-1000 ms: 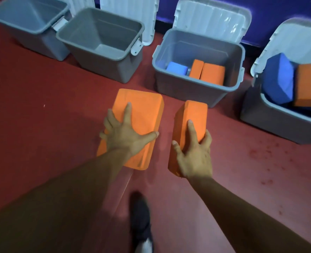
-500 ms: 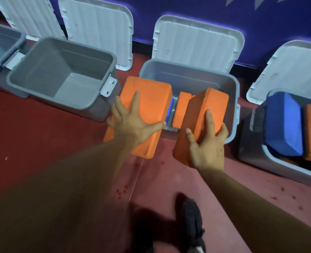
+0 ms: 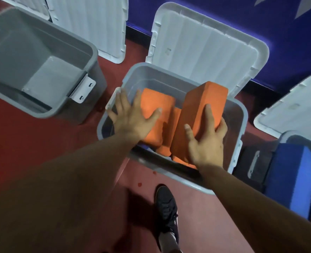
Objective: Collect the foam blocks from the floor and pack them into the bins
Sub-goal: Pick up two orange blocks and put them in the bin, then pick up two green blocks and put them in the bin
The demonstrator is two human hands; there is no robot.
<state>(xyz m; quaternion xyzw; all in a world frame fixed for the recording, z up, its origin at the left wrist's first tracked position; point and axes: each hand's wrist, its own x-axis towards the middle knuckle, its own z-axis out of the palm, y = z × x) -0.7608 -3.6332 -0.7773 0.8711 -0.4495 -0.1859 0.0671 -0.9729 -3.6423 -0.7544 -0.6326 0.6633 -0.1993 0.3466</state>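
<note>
- left hand (image 3: 132,117) fingers spread flat, orange block (image 3: 156,101) under them, low in bin (image 3: 151,75), likely seating it
- right hand (image 3: 205,143) fingers wrapped round second block (image 3: 200,106), on edge, likely to fit alongside

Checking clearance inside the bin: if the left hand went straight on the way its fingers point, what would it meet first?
Probably the far wall of the grey bin. The left hand is spread open over an orange block, pointing at that wall; depth is unclear.
</note>
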